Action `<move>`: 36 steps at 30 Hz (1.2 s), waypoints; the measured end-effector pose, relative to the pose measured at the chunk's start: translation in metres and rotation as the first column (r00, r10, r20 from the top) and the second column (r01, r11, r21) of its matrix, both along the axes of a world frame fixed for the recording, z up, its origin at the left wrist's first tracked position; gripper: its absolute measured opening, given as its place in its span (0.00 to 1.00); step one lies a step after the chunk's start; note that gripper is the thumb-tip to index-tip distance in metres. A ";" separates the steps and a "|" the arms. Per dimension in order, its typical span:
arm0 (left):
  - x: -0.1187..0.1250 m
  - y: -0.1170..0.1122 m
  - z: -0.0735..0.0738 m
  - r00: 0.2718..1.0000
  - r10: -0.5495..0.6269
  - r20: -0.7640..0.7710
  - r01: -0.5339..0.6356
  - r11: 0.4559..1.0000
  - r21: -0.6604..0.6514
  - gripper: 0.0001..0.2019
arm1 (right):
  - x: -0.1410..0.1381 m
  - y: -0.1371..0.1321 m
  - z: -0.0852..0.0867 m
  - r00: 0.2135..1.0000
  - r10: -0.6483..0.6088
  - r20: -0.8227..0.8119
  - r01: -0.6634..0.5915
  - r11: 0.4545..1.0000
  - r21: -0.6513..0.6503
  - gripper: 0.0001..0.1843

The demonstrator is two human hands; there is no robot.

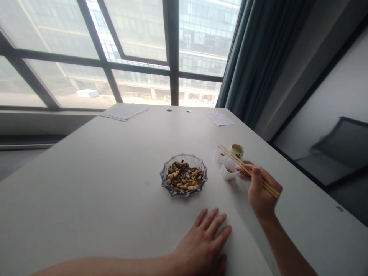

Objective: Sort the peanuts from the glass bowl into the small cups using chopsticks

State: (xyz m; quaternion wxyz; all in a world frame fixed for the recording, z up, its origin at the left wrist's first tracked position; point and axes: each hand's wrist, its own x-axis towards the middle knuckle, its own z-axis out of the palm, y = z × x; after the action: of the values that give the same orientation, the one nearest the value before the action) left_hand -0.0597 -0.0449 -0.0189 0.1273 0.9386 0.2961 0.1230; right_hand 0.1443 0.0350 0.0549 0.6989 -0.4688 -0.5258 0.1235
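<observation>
My right hand [263, 188] grips a pair of wooden chopsticks [241, 165], whose tips point to the upper left over the small cups. Under and beside them stand two white plastic cups, the nearer one [229, 170] and the farther one [221, 154], each with a little dark or brownish stuff inside. Flat on the table lies my left hand [204, 241], fingers spread, holding nothing. A scalloped glass bowl [164, 183] with peanuts and dark, seed-like pieces [184, 177] sits beyond the left hand. Whether the chopstick tips touch a cup, I cannot tell.
A pale cup with a dark mark [237, 150] stands behind the white cups; another round container [247, 163] is partly hidden by my right hand. Papers lie at the far left [125, 112] and far right [220, 118] of the white table [100, 172]. Windows and a curtain [244, 57] are beyond.
</observation>
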 end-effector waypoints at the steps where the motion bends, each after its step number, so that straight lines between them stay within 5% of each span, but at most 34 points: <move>1: 0.000 0.000 0.000 1.000 -0.002 0.001 0.002 1.000 0.000 0.28 | -0.004 -0.002 -0.002 0.999 0.037 -0.008 -0.037 0.999 0.000 0.17; 8: 0.001 0.000 0.000 1.000 0.003 0.010 -0.003 1.000 0.015 0.29 | -0.031 -0.010 -0.018 0.914 0.405 0.033 -0.399 0.909 -0.123 0.14; 13: 0.001 0.000 -0.002 1.000 0.005 0.017 -0.005 1.000 0.024 0.28 | -0.042 -0.012 -0.022 0.853 0.518 0.062 -0.500 0.846 -0.188 0.16; 25: 0.003 -0.002 -0.001 1.000 0.018 0.017 -0.019 0.999 0.027 0.29 | -0.048 -0.007 -0.028 0.861 0.508 0.015 -0.489 0.836 -0.248 0.18; 31: 0.001 0.000 0.001 1.000 0.002 0.013 -0.002 1.000 0.011 0.30 | -0.049 -0.008 -0.031 0.904 0.428 0.002 -0.418 0.884 -0.210 0.19; 36: 0.000 -0.001 0.002 1.000 0.008 0.011 -0.008 1.000 0.002 0.29 | -0.035 -0.006 -0.014 0.966 0.251 -0.066 -0.257 0.962 -0.093 0.20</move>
State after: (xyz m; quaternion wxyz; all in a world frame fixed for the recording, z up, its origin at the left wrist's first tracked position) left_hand -0.0594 -0.0463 -0.0173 0.1276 0.9368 0.2992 0.1288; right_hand 0.1092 0.0292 0.0409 0.6667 -0.4285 -0.5558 0.2509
